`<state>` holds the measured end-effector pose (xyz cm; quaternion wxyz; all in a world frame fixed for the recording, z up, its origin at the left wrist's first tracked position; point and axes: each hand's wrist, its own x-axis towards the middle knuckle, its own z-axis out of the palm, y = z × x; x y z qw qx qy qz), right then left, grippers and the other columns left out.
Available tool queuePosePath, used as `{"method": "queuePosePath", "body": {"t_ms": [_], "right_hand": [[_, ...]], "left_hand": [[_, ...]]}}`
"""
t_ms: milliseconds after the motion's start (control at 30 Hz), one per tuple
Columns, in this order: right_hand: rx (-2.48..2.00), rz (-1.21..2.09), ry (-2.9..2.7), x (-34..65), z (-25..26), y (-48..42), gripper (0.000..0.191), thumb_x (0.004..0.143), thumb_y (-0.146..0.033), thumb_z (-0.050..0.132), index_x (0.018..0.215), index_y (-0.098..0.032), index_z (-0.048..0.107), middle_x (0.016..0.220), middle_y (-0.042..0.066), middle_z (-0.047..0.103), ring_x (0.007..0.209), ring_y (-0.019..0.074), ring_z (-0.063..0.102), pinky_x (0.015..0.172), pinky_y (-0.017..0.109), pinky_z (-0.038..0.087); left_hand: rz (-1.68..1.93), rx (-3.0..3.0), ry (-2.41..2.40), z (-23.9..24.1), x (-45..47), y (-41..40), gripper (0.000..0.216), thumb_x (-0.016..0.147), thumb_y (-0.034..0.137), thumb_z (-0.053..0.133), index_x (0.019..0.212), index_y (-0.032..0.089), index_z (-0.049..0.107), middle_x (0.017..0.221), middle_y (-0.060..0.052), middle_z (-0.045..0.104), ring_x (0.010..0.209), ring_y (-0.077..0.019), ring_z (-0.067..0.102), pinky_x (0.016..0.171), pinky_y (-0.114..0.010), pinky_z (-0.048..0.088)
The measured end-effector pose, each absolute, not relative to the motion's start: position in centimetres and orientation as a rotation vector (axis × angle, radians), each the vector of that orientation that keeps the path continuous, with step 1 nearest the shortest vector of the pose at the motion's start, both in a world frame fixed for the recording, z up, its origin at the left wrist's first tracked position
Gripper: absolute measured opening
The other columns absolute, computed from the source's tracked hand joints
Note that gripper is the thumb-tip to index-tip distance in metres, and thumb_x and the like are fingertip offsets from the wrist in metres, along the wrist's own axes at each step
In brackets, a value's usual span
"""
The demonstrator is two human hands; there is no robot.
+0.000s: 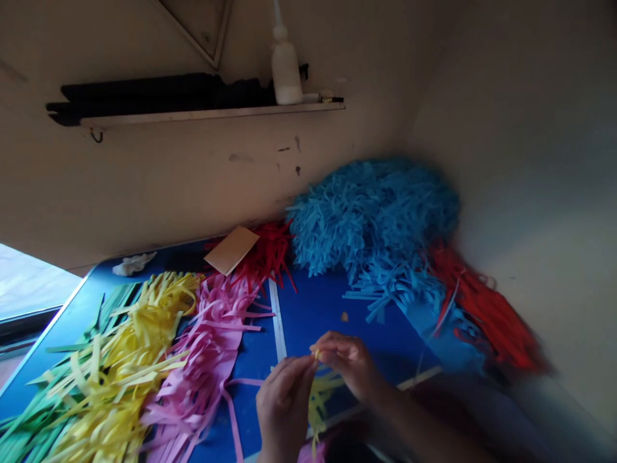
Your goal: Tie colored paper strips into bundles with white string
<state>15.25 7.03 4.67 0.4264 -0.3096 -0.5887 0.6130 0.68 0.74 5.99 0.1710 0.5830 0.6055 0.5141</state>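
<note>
While our left hand [286,405] and right hand [355,368] are close together over the blue table [322,296], their fingers [332,345] are pinching a yellow fringe [318,402], strips dangling just below the fingertips. We've got pink fringe [212,347] left of them, plus a super fluffy blue pile [371,212] beyond.

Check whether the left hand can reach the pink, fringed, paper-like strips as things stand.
Likely yes: only blue tabletop and stray strands lie between the left hand and the pink strips. Its fingertips pinch a thin yellow strip, so that may need releasing first.
</note>
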Motion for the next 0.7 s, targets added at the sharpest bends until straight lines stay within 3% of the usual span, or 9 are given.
{"method": "queuePosePath", "body": {"t_ms": [233,433,600,700], "right_hand": [[-0.847,1.639,-1.228,15.4,4.5,7.1,0.022,0.074,-0.041,0.079,0.072,-0.02,0.072,0.072,0.0,0.065,0.071,0.0152,0.058,0.07,0.026,0.044],[-0.777,1.641,-1.401,16.1,5.4,6.9,0.028,0.08,-0.044,0.073,0.073,-0.018,0.064,0.073,-0.001,0.057,0.073,0.0144,0.052,0.073,0.026,0.039],[-0.772,1.832,-1.322,16.5,6.0,6.9,0.034,0.08,-0.048,0.072,0.071,-0.018,0.057,0.068,-0.003,0.049,0.065,0.0118,0.044,0.065,0.024,0.036],[-0.793,1.706,-1.382,16.8,6.1,7.1,0.034,0.083,-0.049,0.068,0.074,-0.018,0.058,0.071,-0.002,0.051,0.069,0.0131,0.047,0.068,0.025,0.037]], "left_hand": [[1.351,1.601,1.669,6.2,0.2,0.9,0.011,0.081,0.033,0.069,0.077,0.025,0.076,0.07,-0.003,0.073,0.062,-0.0168,0.068,0.056,-0.023,0.054],[1.337,1.546,1.615,6.5,0.2,0.9,0.019,0.076,0.038,0.074,0.088,0.024,0.076,0.081,-0.006,0.075,0.07,-0.0191,0.071,0.064,-0.025,0.056],[1.233,1.618,1.557,7.4,-0.2,0.9,0.02,0.083,0.036,0.067,0.071,0.022,0.07,0.066,-0.003,0.069,0.06,-0.0149,0.064,0.056,-0.022,0.051],[1.297,1.639,1.612,7.2,-0.5,0.8,0.013,0.082,0.035,0.068,0.083,0.023,0.071,0.082,-0.006,0.074,0.075,-0.0194,0.068,0.071,-0.029,0.055]]}}
